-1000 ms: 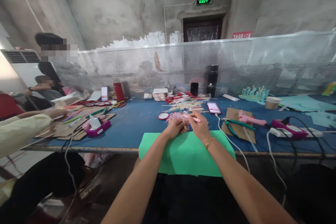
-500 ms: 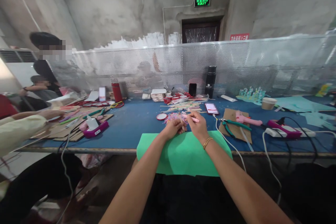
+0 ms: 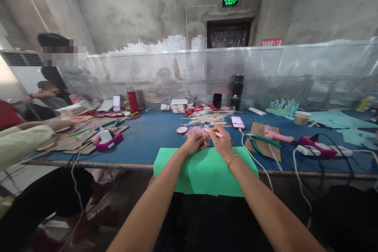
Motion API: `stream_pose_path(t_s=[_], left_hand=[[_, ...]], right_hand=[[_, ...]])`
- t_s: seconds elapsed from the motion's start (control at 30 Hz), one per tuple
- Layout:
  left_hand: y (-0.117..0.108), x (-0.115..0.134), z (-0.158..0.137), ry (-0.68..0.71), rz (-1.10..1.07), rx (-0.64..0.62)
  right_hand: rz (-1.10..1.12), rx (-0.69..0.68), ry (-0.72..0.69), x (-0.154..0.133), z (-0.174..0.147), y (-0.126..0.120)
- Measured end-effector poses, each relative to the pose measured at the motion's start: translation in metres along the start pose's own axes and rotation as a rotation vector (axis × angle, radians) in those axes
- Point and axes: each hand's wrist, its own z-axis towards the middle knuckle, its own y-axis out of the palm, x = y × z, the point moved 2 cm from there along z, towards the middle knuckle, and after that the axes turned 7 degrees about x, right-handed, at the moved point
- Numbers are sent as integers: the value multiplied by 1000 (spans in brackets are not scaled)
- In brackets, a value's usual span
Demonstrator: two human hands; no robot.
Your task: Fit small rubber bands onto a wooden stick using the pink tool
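Note:
My right hand [image 3: 222, 141] is closed around a pink pen-like tool [image 3: 217, 134], its tip pointing left towards my other hand. My left hand [image 3: 195, 145] is closed in a pinch; whatever sits between its fingertips is too small to make out. Both hands are close together above the far edge of a green sheet [image 3: 206, 173], which hangs over the table's front edge. Just behind the fingers lies a heap of small multicoloured bits [image 3: 193, 130]. A round white disc with a red rim [image 3: 182, 130] lies left of the heap.
Thin sticks [image 3: 206, 119] and a phone [image 3: 237, 122] lie beyond my hands. To the right are teal-handled pliers [image 3: 256, 145], a pink glue gun [image 3: 277, 136] on cardboard and a purple power strip [image 3: 317, 146]. A co-worker's sleeve [image 3: 26, 141] reaches in at left.
The view has shifted slightly. Both hands keep nearly the same pose, the right one still around the pink tool. The co-worker's arm at left has moved a little.

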Motion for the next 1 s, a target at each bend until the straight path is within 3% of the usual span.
stream_pose_path(t_s=[0.13,0.33,0.73,1.0], left_hand=[[0,2,-2,21,-4,3],[-1,3,-3,9,-9,3],[3,0,-2,-8,-2,-3],[3,3,-3,-6,-11,-17]], right_hand=[[24,-35,-4,0,0,2],[13,29,42,0,0,-1],[72,-48,30,-1,-1,-1],[18,4,30,1,-1,-3]])
